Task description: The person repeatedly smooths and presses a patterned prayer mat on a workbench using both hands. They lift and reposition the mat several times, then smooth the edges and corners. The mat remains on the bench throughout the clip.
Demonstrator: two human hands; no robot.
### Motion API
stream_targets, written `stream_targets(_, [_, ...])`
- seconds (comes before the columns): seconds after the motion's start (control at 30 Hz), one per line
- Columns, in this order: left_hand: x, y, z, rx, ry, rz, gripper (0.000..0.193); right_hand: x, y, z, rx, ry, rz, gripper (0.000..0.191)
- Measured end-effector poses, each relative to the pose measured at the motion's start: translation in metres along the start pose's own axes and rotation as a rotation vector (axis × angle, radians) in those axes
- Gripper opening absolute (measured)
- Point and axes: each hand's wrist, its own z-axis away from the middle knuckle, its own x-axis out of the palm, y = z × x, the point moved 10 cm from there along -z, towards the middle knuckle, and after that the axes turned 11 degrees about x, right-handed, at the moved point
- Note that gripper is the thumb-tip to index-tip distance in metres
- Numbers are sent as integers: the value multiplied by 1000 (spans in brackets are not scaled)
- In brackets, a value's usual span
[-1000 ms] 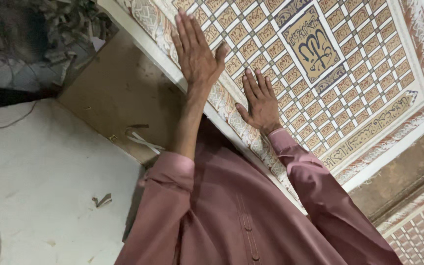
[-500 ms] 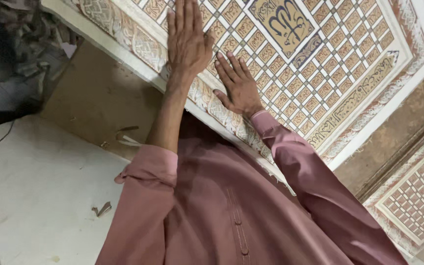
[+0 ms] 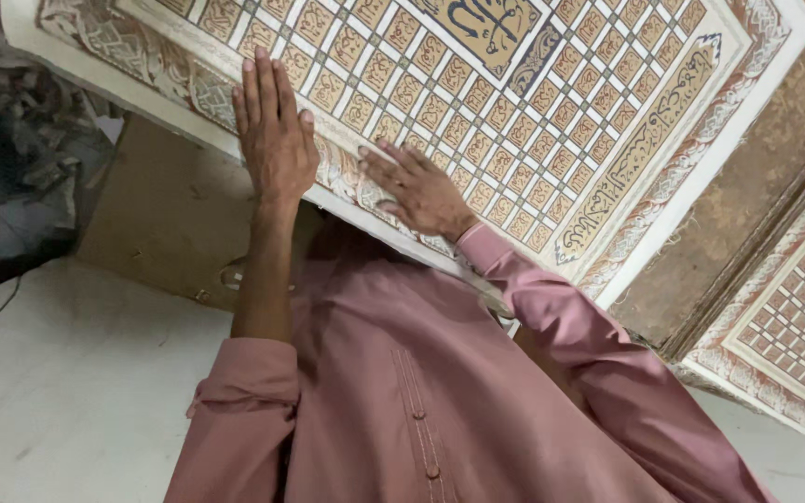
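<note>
- Ornamental panel (image 3: 607, 112): large, flat, rectangular, white-edged; lies across the upper part of the view. Its face carries a grid of small tan squares divided by white lines, a band of scrollwork in cream and brown round the border, and a dark blue and gold medallion (image 3: 491, 23) at the top centre, partly cut off by the frame.
- Left hand (image 3: 275, 140): flat and fully open, fingers straight and close together, palm down on the panel's near border; it grips nothing.
- Right hand (image 3: 416, 186): open, fingers spread and pointing left, palm resting on the grid just beside the left hand; it grips nothing.
- Sleeves and shirt (image 3: 421, 401): dusty pink; left sleeve rolled to the elbow, right sleeve down to the wrist.
- Second panel (image 3: 784, 326): same grid pattern and cream border, at the right edge, only partly in view.
- Brown board (image 3: 170, 219): plain, under the first panel at the left.
- Floor (image 3: 67, 373): pale, scuffed, at lower left.
- Heap of grey scraps (image 3: 20, 168): at the far left; contents cannot be told.
</note>
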Motion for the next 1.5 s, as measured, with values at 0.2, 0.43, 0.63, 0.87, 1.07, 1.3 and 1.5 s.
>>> stream_targets(0.2, [-3, 1, 1, 34, 53, -39, 58, -72, 113, 21, 340, 175, 47, 77])
stream_targets(0.43, [-1, 0, 0, 32, 67, -84, 57, -24, -64, 37, -209, 52, -10, 79])
stream_targets(0.63, [-8, 5, 2, 114, 152, -140, 57, -10, -29, 57, -154, 118, 6, 89])
stream_targets(0.87, [0, -1, 1, 41, 56, -93, 58, -22, -13, 58, 1, 182, -2, 91])
stream_targets(1.07, [-1, -3, 1, 67, 105, -118, 59, -12, -61, 44, -81, 149, -13, 89])
stream_targets(1.3, [-3, 1, 4, 104, 134, -51, 65, -29, -15, 32, -152, 147, -57, 83])
stream_targets(1.5, [-6, 3, 3, 105, 132, -7, 69, -73, 77, -25, -11, 159, 68, 90])
